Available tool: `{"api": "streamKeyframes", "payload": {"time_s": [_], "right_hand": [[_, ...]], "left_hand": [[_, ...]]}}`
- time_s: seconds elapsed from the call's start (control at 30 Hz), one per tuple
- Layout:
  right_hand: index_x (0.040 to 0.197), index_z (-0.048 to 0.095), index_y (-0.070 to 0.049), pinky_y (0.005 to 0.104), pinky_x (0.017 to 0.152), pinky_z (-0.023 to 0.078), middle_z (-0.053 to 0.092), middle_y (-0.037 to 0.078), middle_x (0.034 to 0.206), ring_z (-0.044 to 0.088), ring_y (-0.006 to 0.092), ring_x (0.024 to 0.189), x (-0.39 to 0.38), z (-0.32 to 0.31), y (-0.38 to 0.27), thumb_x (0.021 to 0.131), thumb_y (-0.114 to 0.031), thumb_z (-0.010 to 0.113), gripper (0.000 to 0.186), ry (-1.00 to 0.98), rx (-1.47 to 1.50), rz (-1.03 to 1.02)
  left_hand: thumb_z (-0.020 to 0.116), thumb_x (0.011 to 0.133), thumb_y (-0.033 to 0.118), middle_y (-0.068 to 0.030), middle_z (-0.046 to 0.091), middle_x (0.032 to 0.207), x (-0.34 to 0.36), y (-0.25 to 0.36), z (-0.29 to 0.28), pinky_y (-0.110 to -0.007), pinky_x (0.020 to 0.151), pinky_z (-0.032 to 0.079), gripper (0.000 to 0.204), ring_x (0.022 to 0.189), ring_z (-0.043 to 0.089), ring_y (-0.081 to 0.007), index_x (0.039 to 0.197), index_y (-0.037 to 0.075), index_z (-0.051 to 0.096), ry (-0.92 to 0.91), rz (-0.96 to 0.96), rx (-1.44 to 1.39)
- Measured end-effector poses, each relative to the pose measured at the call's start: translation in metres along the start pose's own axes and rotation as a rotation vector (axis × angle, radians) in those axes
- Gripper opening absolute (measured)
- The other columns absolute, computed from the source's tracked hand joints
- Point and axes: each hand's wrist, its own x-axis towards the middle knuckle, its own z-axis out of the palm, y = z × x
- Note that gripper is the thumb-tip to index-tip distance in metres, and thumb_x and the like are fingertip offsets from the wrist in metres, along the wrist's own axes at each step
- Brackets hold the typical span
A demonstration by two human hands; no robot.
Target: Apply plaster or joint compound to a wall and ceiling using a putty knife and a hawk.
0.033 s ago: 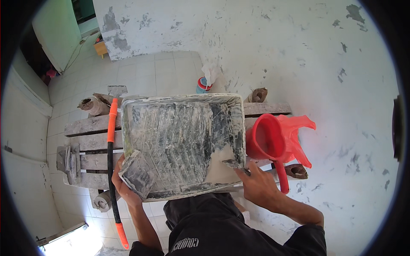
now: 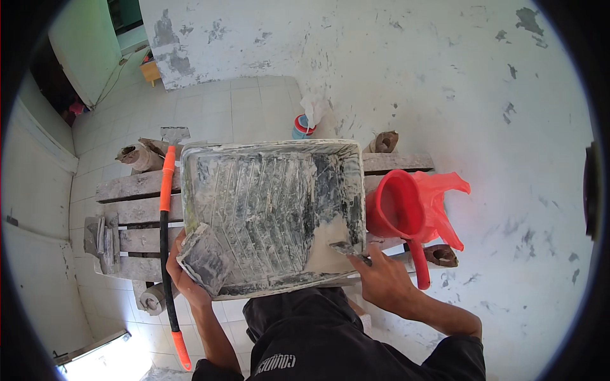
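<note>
Here, a wide plaster-smeared tray (image 2: 267, 216), grey and streaked white, lying flat across a rough wooden plank bench (image 2: 130, 187) in the middle of the scene. At the tray's near left corner, the left hand (image 2: 184, 273), fingers closed around a square, plaster-caked trowel blade (image 2: 203, 257) that rests tilted on the tray's rim. At the near right corner, the right hand (image 2: 381, 279), fingers curled and pinched on a small putty knife (image 2: 349, 249), its blade touching a pale heap of wet plaster (image 2: 327, 244) inside the tray. Hands well apart, one at each near corner, each clamped on its own tool. Just left of the tray, a long scraper with a black and orange handle (image 2: 166, 216), running from the far edge of the bench down past the near edge, metal blade at the far end. Right of the tray, touching or nearly touching its side, a red plastic scoop jug (image 2: 397, 206) with its handle pointing near, and a red plastic bag (image 2: 445, 197) bunched behind it. On the bench's left end, a few grey metal tools (image 2: 105, 238) lying together. At the far left of the bench, a crumpled brown paper roll (image 2: 140, 155); another such roll (image 2: 384, 141) at the far right. Beyond the tray on the tiled floor, a small blue and red container (image 2: 304, 127) with a white rag over it, set against a patchy white wall (image 2: 413, 70). Below, dark clothing of the person at the near edge.
</note>
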Motion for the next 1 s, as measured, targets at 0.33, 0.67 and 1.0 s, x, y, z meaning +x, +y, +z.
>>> {"api": "streamKeyframes", "payload": {"time_s": [0.33, 0.67, 1.0], "right_hand": [[0.126, 0.058, 0.001, 0.0451, 0.067, 0.056, 0.049, 0.021, 0.103, 0.064, 0.0393, 0.091, 0.007, -0.015, -0.003, 0.072, -0.004, 0.064, 0.054, -0.092, 0.032, 0.023], [0.113, 0.068, -0.008, 0.0437, 0.056, 0.052, 0.054, 0.016, 0.097, 0.064, 0.0342, 0.070, 0.006, -0.033, 0.007, 0.078, -0.002, 0.063, 0.036, 0.026, 0.034, -0.015], [0.112, 0.066, -0.004, 0.0462, 0.066, 0.055, 0.053, 0.018, 0.099, 0.067, 0.0369, 0.080, 0.001, -0.035, 0.005, 0.068, -0.007, 0.069, 0.044, -0.138, 0.102, 0.007]], "left_hand": [[0.047, 0.084, 0.031, -0.0147, 0.065, 0.112, -0.002, 0.001, 0.001, -0.032, 0.093, 0.047, 0.059, 0.101, 0.062, -0.0189, 0.121, -0.014, 0.058, 0.053, 0.013, 0.048], [0.049, 0.081, 0.029, -0.0128, 0.066, 0.108, -0.002, 0.000, -0.004, -0.029, 0.090, 0.047, 0.058, 0.097, 0.062, -0.0177, 0.120, -0.013, 0.059, 0.037, -0.003, 0.055], [0.048, 0.080, 0.033, -0.0131, 0.064, 0.107, -0.004, 0.001, 0.003, -0.030, 0.089, 0.047, 0.061, 0.096, 0.062, -0.0173, 0.119, -0.014, 0.059, 0.050, 0.050, 0.058]]}}
